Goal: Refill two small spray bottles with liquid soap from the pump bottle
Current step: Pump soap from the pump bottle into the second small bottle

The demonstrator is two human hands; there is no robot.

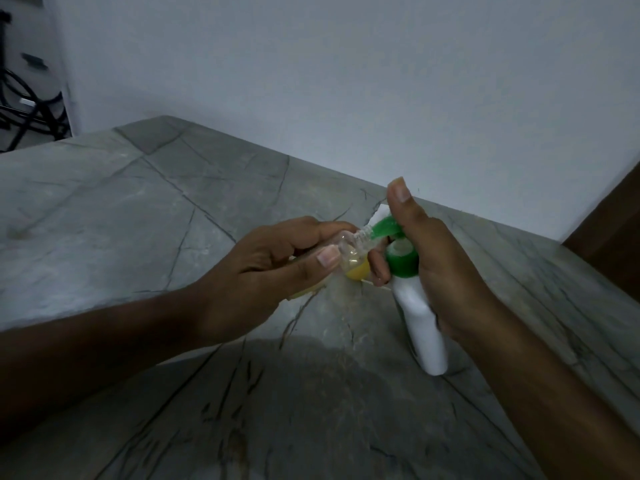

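Observation:
My left hand (263,268) grips a small clear spray bottle (349,252) with its cap off, tilted so that its open neck meets the green spout (384,228) of the pump bottle. Yellow liquid sits in the low part of the small bottle. The white pump bottle (420,327) with a green collar stands on the grey stone counter (138,209). My right hand (440,265) wraps round its top from the right, the thumb lying over the pump head. A second small bottle is not visible.
Something white (381,213) lies on the counter behind the pump spout, mostly hidden. A pale wall runs along the counter's far edge. Brown wood (613,216) shows at the right edge, dark cables (27,109) at the far left.

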